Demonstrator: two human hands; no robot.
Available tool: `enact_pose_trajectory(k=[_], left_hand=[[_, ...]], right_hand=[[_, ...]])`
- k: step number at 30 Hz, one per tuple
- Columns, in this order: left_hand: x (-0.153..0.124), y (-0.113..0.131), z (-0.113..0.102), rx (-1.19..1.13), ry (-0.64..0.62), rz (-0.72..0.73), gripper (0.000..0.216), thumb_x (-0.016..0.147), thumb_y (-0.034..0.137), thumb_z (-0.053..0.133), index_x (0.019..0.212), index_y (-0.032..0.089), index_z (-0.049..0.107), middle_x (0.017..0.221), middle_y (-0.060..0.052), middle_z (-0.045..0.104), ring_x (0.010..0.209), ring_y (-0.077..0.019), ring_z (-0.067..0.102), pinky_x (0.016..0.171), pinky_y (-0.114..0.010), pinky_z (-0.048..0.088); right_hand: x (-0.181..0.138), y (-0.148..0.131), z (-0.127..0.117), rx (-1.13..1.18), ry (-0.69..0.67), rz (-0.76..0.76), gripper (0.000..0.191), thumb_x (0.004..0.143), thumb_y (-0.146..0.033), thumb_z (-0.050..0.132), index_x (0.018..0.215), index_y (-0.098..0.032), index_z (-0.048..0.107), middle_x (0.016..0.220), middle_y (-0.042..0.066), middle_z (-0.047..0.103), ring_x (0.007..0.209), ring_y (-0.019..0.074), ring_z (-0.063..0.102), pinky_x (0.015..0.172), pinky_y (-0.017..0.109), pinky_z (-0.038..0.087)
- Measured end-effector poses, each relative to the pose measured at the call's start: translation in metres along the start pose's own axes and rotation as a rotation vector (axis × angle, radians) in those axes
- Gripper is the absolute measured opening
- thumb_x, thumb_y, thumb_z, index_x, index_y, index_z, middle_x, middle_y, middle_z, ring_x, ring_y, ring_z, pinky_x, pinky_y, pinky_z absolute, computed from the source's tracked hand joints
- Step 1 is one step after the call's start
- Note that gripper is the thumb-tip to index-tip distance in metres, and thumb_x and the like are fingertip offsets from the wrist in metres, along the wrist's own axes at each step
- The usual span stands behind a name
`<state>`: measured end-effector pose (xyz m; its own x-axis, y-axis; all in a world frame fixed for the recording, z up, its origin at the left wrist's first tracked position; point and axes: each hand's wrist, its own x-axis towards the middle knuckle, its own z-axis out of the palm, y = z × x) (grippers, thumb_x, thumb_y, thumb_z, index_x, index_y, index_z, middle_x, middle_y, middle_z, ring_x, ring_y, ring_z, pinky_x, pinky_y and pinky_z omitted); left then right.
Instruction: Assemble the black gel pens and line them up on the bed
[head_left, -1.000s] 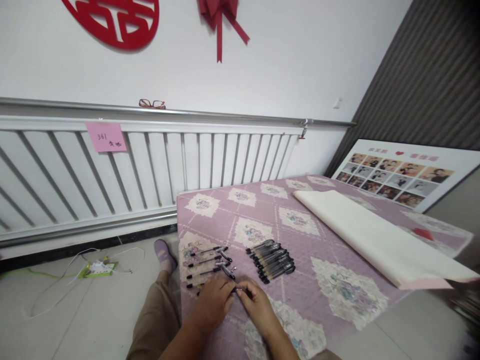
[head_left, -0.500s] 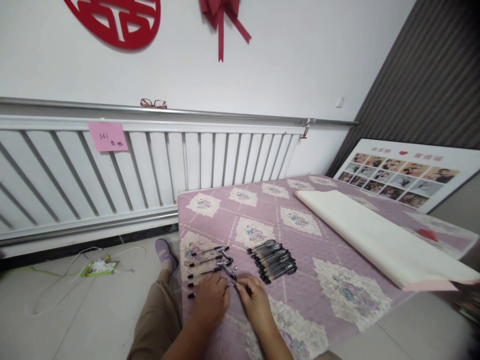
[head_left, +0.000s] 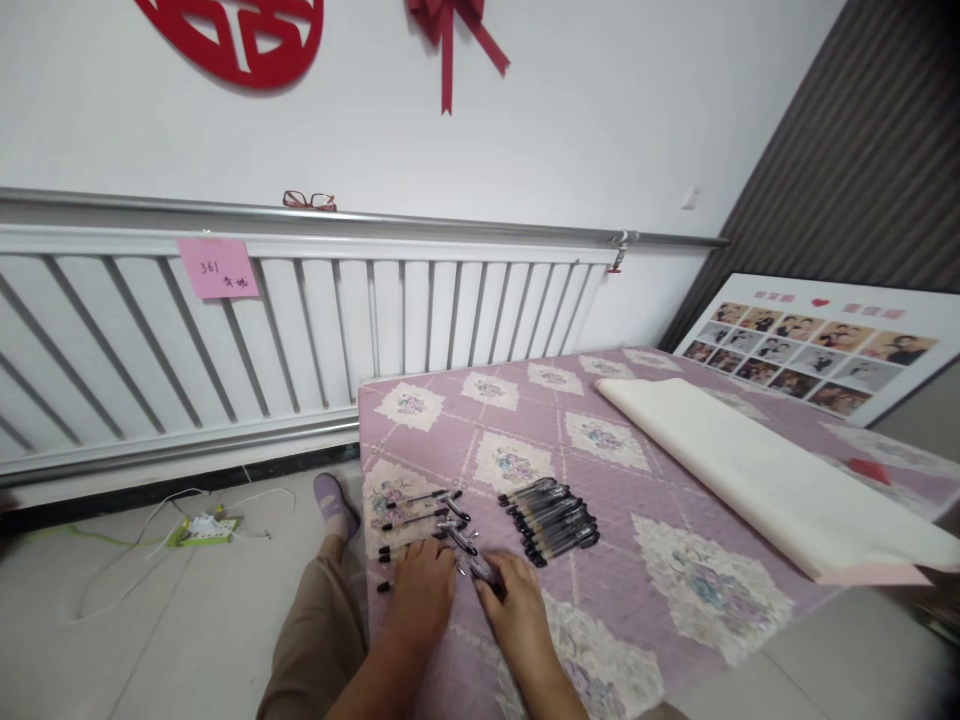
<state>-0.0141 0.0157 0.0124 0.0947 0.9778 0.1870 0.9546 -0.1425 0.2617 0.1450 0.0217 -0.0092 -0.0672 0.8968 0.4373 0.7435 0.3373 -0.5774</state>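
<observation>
Both my hands rest on the near left part of a pink quilted cover (head_left: 675, 520). My left hand (head_left: 422, 592) lies over the ends of a row of uncapped pens (head_left: 409, 520), fingers curled; what it holds is hidden. My right hand (head_left: 512, 598) pinches a clear pen cap (head_left: 480, 567) between thumb and fingers. Loose pen caps (head_left: 454, 520) lie at the row's right end. A neat bunch of capped black pens (head_left: 553, 519) lies just right of my hands.
A long cream roll (head_left: 757, 475) lies across the cover's right side. A white radiator (head_left: 300, 330) with a pink note (head_left: 217, 267) and glasses (head_left: 308, 200) on top lines the wall. A photo board (head_left: 817, 345) leans at right. Cables and a power strip (head_left: 201, 527) lie on the floor; my foot (head_left: 331, 500) is there too.
My hands have drawn slightly apart, and the right hand has shifted a little right with the cap. The view has tilted a bit downward.
</observation>
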Motion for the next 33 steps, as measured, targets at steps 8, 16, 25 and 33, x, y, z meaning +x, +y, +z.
enact_pose_trajectory(k=[8, 16, 25, 33], left_hand=[[0.011, 0.000, 0.007, 0.029, 0.053, 0.067, 0.018, 0.090, 0.023, 0.049, 0.096, 0.029, 0.065, 0.092, -0.003, 0.059, 0.092, -0.0236, 0.051, 0.080, -0.037, 0.037], [0.006, -0.001, 0.007, -0.012, 0.155, 0.081, 0.020, 0.088, 0.019, 0.052, 0.103, 0.029, 0.062, 0.093, -0.002, 0.059, 0.092, -0.0220, 0.052, 0.083, -0.036, 0.037], [0.002, -0.002, 0.004, -0.076, 0.189, 0.131, 0.017, 0.088, 0.020, 0.052, 0.097, 0.026, 0.065, 0.090, -0.003, 0.060, 0.091, -0.0213, 0.054, 0.084, -0.036, 0.040], [0.003, -0.004, 0.008, -0.099, 0.208, 0.132, 0.019, 0.087, 0.019, 0.052, 0.097, 0.026, 0.066, 0.093, -0.004, 0.061, 0.092, -0.0215, 0.055, 0.084, -0.036, 0.041]], right_hand=[[0.005, -0.011, 0.000, -0.140, -0.034, 0.017, 0.018, 0.074, -0.014, 0.057, 0.086, -0.024, 0.066, 0.089, 0.006, 0.066, 0.087, 0.0241, 0.058, 0.078, 0.035, 0.043], [0.005, -0.009, 0.000, -0.039, 0.030, -0.012, 0.012, 0.080, -0.019, 0.053, 0.086, -0.022, 0.063, 0.086, 0.005, 0.065, 0.084, 0.0218, 0.058, 0.077, 0.034, 0.044], [-0.002, 0.051, -0.032, -0.048, 0.251, 0.128, 0.020, 0.085, -0.031, 0.046, 0.092, -0.018, 0.059, 0.089, 0.010, 0.063, 0.086, 0.0240, 0.056, 0.081, 0.039, 0.044], [0.024, 0.099, -0.055, -0.341, 0.292, -0.004, 0.035, 0.081, -0.021, 0.040, 0.109, -0.013, 0.059, 0.115, 0.016, 0.059, 0.110, 0.0280, 0.048, 0.097, 0.047, 0.038]])
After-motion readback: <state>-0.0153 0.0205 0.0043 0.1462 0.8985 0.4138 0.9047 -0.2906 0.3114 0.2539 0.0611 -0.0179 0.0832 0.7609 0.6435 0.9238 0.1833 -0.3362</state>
